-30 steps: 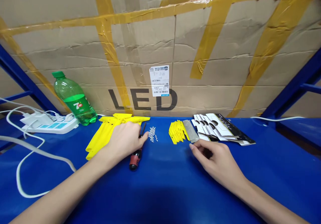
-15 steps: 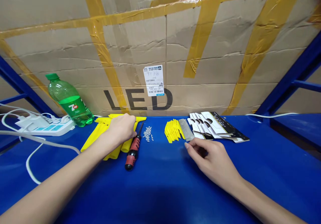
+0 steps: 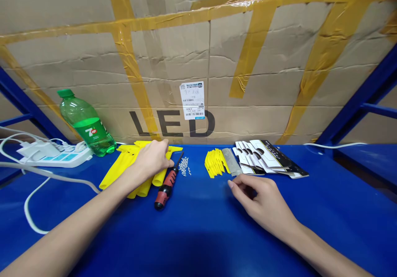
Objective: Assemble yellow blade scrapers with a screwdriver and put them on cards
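My left hand (image 3: pixel 153 158) lies on a pile of long yellow plastic pieces (image 3: pixel 119 170) at the back left, its fingers curled round one of them. A red-and-black screwdriver (image 3: pixel 165 187) lies just right of that hand, beside a small heap of screws (image 3: pixel 185 166). My right hand (image 3: pixel 259 198) rests on the blue table (image 3: pixel 198 235) with its fingers bent under and the forefinger pointing left. It is just in front of a stack of grey metal blades (image 3: pixel 231 161) and a fan of short yellow parts (image 3: pixel 214 162). What the right fingers hold, if anything, is hidden.
Printed black-and-white cards (image 3: pixel 268 156) are spread at the back right. A green bottle (image 3: pixel 87 124), a white power strip (image 3: pixel 52 155) and loose white cables (image 3: pixel 34 194) occupy the left. A taped cardboard box (image 3: pixel 198 62) walls off the back, between blue frame posts.
My left hand has moved off the screwdriver and back onto the yellow pile, closing on a piece. The right hand has stayed where it was. The view has shifted slightly.
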The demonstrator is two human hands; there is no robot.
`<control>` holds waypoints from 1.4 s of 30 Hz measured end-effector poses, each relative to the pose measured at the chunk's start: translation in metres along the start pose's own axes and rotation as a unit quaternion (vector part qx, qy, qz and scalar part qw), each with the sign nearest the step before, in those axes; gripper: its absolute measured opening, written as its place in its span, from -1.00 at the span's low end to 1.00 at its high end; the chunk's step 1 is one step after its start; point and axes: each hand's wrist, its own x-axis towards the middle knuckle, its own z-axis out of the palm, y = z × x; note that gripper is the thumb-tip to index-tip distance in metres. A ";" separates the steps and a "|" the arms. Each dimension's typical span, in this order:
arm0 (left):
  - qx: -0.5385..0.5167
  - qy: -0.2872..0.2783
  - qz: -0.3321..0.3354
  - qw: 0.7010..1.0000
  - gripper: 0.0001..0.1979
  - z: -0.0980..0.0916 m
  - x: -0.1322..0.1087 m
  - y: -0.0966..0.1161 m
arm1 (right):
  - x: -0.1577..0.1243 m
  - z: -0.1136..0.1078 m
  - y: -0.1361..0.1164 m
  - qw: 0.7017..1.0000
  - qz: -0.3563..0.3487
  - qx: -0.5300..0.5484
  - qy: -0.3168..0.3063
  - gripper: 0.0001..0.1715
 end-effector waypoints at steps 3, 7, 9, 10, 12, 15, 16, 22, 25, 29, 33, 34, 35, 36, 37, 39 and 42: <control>-0.027 0.018 -0.009 0.999 -0.73 0.000 0.000 0.000 | 0.001 0.001 0.001 1.000 0.002 -0.001 0.002 -0.57; -0.082 0.021 -0.011 0.996 -0.72 -0.006 0.006 -0.007 | 0.001 0.002 0.001 1.000 0.001 -0.006 0.001 -0.58; -0.117 0.020 -0.011 0.993 -0.70 -0.010 0.010 -0.012 | 0.001 0.001 0.000 1.000 0.000 -0.006 0.003 -0.58; -0.135 0.017 -0.013 0.991 -0.69 -0.012 0.011 -0.014 | 0.000 0.001 -0.001 1.000 -0.001 -0.006 0.003 -0.57; -0.178 0.005 -0.020 0.984 -0.68 -0.016 0.011 -0.019 | 0.000 0.000 -0.002 1.000 -0.002 -0.004 0.006 -0.57; -0.252 -0.020 -0.022 0.967 -0.67 -0.021 0.010 -0.024 | 0.000 0.000 -0.002 1.000 -0.003 0.003 0.011 -0.58; -0.276 -0.027 -0.019 0.961 -0.67 -0.023 0.009 -0.025 | 0.001 0.000 -0.002 1.000 -0.001 0.006 0.013 -0.58; -0.413 -0.014 0.024 0.910 -0.61 -0.035 -0.008 -0.004 | 0.011 -0.004 -0.004 0.976 0.110 0.184 0.034 -0.60; -0.478 -0.009 0.080 0.875 -0.60 -0.038 -0.022 0.022 | 0.027 -0.015 -0.014 0.896 0.195 0.398 0.016 -0.43; -0.396 0.033 0.155 0.904 -0.62 -0.033 -0.035 0.049 | 0.047 -0.030 -0.028 0.796 0.270 0.541 -0.035 -0.28; -0.172 0.064 0.228 0.956 -0.73 -0.026 -0.043 0.059 | 0.050 -0.031 -0.024 0.801 0.258 0.536 -0.065 -0.55; -0.121 0.064 0.238 0.962 -0.77 -0.025 -0.046 0.059 | 0.048 -0.029 -0.021 0.809 0.247 0.529 -0.068 -0.66; -0.076 0.062 0.247 0.964 -0.81 -0.025 -0.048 0.059 | 0.046 -0.027 -0.018 0.816 0.238 0.522 -0.072 -0.74; -0.041 0.063 0.256 0.964 -0.84 -0.025 -0.050 0.059 | 0.043 -0.026 -0.015 0.821 0.234 0.516 -0.074 -0.81; -0.014 0.065 0.264 0.962 -0.84 -0.026 -0.052 0.059 | 0.040 -0.024 -0.012 0.823 0.234 0.511 -0.076 -0.85; 0.018 0.078 0.270 0.960 -0.81 -0.027 -0.055 0.060 | 0.036 -0.021 -0.010 0.820 0.239 0.514 -0.078 -0.86; 0.029 0.095 0.247 0.964 -0.74 -0.026 -0.058 0.064 | 0.031 -0.016 -0.013 0.814 0.228 0.529 -0.076 -0.78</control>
